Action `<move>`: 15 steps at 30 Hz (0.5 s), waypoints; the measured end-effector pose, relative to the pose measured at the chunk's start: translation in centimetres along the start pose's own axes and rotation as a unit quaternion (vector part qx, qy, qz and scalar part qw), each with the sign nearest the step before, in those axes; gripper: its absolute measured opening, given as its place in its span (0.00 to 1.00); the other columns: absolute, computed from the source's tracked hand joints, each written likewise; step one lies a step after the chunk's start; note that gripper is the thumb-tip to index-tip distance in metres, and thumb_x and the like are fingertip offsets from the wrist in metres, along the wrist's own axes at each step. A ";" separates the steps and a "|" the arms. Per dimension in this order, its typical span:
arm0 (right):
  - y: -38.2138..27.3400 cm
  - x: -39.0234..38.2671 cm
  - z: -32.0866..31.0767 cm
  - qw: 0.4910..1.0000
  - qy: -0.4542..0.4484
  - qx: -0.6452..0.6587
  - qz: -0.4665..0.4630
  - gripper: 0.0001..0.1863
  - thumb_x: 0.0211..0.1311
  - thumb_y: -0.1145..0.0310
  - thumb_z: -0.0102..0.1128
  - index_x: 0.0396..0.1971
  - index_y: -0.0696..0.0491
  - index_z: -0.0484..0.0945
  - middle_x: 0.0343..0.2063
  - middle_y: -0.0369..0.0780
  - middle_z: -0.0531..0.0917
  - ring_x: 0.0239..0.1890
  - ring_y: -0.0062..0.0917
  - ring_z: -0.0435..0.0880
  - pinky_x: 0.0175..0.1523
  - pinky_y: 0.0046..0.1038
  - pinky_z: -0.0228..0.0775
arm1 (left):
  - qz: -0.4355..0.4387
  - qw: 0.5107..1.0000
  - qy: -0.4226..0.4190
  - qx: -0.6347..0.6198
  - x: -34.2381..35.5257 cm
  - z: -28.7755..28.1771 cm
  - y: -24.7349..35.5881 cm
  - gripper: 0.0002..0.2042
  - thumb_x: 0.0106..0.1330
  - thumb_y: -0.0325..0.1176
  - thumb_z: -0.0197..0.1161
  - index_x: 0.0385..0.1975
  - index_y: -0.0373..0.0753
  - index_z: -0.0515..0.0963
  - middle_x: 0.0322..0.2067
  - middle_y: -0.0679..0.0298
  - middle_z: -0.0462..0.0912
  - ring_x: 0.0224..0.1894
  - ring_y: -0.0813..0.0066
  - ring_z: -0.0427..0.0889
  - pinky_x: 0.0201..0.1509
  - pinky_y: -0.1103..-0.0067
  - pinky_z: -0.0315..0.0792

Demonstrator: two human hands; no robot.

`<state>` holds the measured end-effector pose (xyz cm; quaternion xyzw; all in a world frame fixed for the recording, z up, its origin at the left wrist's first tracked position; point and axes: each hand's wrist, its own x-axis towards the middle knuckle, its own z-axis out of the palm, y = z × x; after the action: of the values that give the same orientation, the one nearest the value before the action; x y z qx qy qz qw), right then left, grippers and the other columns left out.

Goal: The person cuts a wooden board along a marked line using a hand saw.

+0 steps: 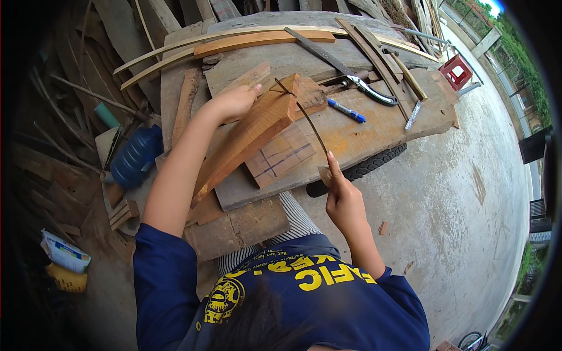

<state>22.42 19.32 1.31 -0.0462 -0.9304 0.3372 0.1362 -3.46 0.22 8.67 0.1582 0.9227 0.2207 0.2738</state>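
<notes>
A thick reddish-brown wooden beam [252,137] lies slanted over the bench, its squared end pointing away from me. My left hand [234,104] grips its left side near that far end, with the fingers partly hidden. In my right hand [342,190] is a thin dark handsaw [316,132], seen nearly edge-on, with the index finger stretched along it. Its blade lies across the top of the beam's far end. Under the beam, to its right, sits a wooden block [281,157] marked with dark crossing lines. A blue marker [346,110] lies just beyond.
A second saw [339,67] with a black and silver handle rests on the weathered plank bench [374,126]. Long wood strips [263,38] cross its back. At left stands a blue water jug [137,157] among scrap wood. A red plastic stool [456,72] is far right, on concrete floor.
</notes>
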 end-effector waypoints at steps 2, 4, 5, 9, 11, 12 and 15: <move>-0.7 1.6 -0.4 1.000 -0.007 0.000 0.006 0.43 0.51 0.82 0.52 0.69 0.37 0.55 0.23 0.47 0.78 0.26 0.42 0.81 0.31 0.41 0.73 | 0.042 0.986 0.055 -0.152 -3.3 -0.4 1.0 0.34 0.70 0.60 0.42 0.51 0.28 0.71 0.50 0.41 0.75 0.55 0.50 0.74 0.59 0.69 0.67; -1.1 2.9 -0.5 0.999 -0.014 -0.050 0.007 0.44 0.51 0.81 0.52 0.69 0.35 0.53 0.23 0.48 0.79 0.25 0.43 0.81 0.31 0.42 0.73 | 0.078 0.975 0.103 -0.181 -5.6 0.9 2.9 0.33 0.69 0.60 0.45 0.50 0.29 0.71 0.49 0.42 0.75 0.54 0.50 0.75 0.58 0.68 0.68; -1.4 3.7 -0.4 0.997 -0.024 -0.070 0.012 0.44 0.52 0.80 0.52 0.70 0.35 0.52 0.22 0.48 0.80 0.25 0.44 0.81 0.31 0.43 0.74 | 0.056 0.983 0.154 -0.085 -6.4 2.1 4.1 0.32 0.68 0.59 0.48 0.49 0.29 0.71 0.49 0.41 0.75 0.55 0.50 0.75 0.58 0.67 0.68; -3.5 4.7 -1.4 0.996 -0.030 -0.081 -0.004 0.43 0.53 0.78 0.52 0.70 0.35 0.52 0.22 0.48 0.80 0.24 0.45 0.81 0.31 0.43 0.74 | 0.001 0.931 0.351 0.096 -6.6 4.5 4.5 0.26 0.67 0.57 0.52 0.44 0.35 0.73 0.35 0.47 0.82 0.39 0.51 0.83 0.41 0.64 0.77; -4.2 4.3 -1.2 0.995 -0.051 -0.079 -0.012 0.42 0.54 0.78 0.52 0.70 0.35 0.52 0.21 0.49 0.79 0.24 0.45 0.81 0.30 0.42 0.74 | 0.054 0.855 0.484 0.177 -5.6 5.0 1.7 0.22 0.64 0.56 0.56 0.37 0.40 0.75 0.19 0.56 0.82 0.23 0.53 0.83 0.25 0.67 0.77; -4.4 3.9 -0.9 0.995 -0.050 -0.081 -0.012 0.42 0.54 0.78 0.52 0.70 0.35 0.52 0.21 0.49 0.79 0.24 0.45 0.81 0.30 0.42 0.74 | 0.055 0.855 0.485 0.175 -5.6 4.6 0.5 0.22 0.64 0.56 0.56 0.37 0.40 0.75 0.19 0.56 0.82 0.23 0.53 0.83 0.25 0.67 0.77; -5.3 2.2 0.2 0.995 -0.077 -0.061 -0.031 0.43 0.55 0.77 0.52 0.70 0.35 0.50 0.20 0.49 0.79 0.23 0.44 0.82 0.28 0.42 0.74 | 0.140 0.847 0.487 0.164 -6.2 2.8 -1.9 0.23 0.58 0.58 0.62 0.36 0.41 0.78 0.20 0.57 0.83 0.24 0.58 0.85 0.26 0.69 0.78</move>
<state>20.28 15.50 5.05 0.0006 -0.9580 0.2778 0.0711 2.74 -3.07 8.30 0.2005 0.9284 0.1510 -0.2740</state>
